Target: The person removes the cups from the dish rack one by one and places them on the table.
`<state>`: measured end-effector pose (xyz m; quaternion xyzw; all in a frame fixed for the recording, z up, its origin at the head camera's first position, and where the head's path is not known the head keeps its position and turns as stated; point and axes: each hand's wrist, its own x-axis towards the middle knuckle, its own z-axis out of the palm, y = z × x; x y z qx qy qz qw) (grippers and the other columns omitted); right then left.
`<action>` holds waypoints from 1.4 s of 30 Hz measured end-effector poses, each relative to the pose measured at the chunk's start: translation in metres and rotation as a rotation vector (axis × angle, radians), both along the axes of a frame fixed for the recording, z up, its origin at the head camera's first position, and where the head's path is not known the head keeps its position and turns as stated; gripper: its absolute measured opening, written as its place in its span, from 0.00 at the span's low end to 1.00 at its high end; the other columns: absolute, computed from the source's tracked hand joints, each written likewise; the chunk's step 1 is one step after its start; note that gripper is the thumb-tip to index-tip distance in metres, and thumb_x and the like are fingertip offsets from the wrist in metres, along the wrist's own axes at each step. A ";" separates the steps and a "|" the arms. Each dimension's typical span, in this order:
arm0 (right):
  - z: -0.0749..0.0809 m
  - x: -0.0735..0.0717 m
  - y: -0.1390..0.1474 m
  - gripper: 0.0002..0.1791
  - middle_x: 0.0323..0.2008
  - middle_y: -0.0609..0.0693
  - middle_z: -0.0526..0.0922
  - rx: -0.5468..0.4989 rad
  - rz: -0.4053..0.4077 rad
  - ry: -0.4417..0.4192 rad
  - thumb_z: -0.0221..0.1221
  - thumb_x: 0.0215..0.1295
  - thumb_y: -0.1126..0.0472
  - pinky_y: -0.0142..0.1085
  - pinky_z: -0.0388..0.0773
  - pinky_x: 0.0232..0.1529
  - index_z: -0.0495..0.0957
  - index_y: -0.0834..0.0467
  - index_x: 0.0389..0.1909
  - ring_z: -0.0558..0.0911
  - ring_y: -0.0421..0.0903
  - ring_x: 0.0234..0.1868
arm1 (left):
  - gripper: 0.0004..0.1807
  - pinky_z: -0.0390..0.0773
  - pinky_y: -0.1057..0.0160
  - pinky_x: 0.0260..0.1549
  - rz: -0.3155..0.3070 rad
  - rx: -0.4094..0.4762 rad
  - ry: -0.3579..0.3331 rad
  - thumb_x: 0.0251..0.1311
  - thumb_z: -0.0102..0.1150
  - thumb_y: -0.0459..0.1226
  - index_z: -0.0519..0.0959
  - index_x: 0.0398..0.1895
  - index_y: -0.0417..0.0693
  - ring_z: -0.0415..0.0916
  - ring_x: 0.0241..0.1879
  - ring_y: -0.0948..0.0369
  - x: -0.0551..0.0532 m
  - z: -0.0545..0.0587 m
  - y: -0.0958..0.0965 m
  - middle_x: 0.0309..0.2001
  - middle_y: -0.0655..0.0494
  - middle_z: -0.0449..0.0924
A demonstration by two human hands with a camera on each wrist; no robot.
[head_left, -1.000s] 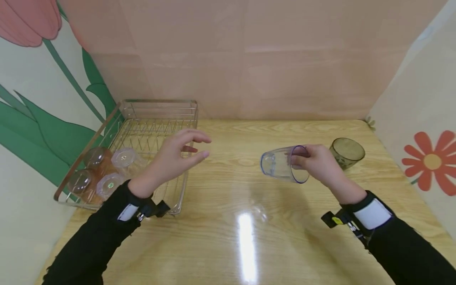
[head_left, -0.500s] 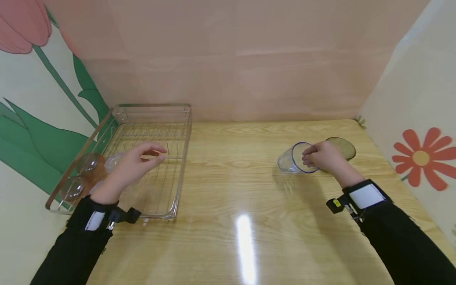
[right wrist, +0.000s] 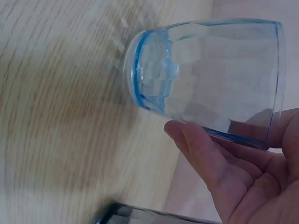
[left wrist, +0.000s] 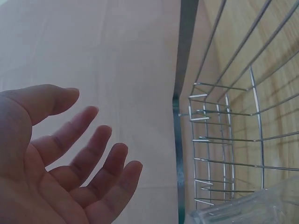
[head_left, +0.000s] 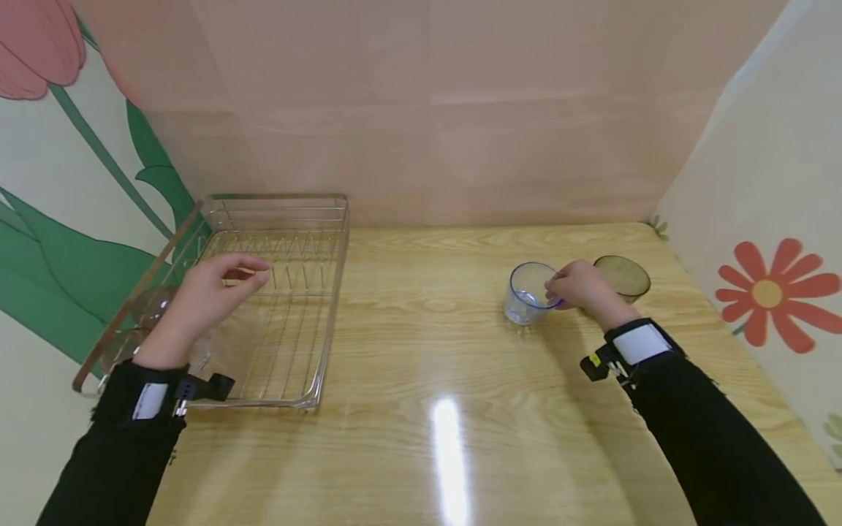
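Note:
My right hand [head_left: 579, 287] pinches the side wall of a clear drinking glass [right wrist: 219, 70] with blue-tinted edges, near its rim. The glass is upright, its base at the tabletop; whether it bears fully on the wood I cannot tell. Just right of that hand stands a smoky olive glass [head_left: 625, 276], partly hidden behind it. Over the left part of a wire dish rack [head_left: 332, 307] hovers my left hand [head_left: 213, 296], its fingers loosely bent and holding nothing. Glasses [head_left: 151, 305] in the rack are partly covered by the left hand and forearm.
The wood-grain table [head_left: 421, 365] spreads between the rack and the glasses. A pinkish backdrop [head_left: 421, 117] rises behind. A patterned side panel [head_left: 776, 219] with a red flower stands at the right, and another with a tulip [head_left: 39, 51] at the left.
The clear glass has gone from lying tilted in the air to upright at the tabletop, still in my right hand. My left hand has drawn back leftward over the rack.

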<state>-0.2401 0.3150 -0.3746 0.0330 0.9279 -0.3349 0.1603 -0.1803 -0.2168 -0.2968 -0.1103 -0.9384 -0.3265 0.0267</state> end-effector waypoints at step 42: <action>0.053 0.090 -0.055 0.22 0.47 0.61 0.83 0.308 0.366 0.710 0.58 0.63 0.56 0.52 0.81 0.37 0.72 0.64 0.54 0.83 0.56 0.39 | 0.32 0.71 0.37 0.47 -0.053 -0.303 -0.339 0.64 0.52 0.49 0.65 0.62 0.33 0.75 0.44 0.40 -0.043 0.000 -0.039 0.62 0.25 0.63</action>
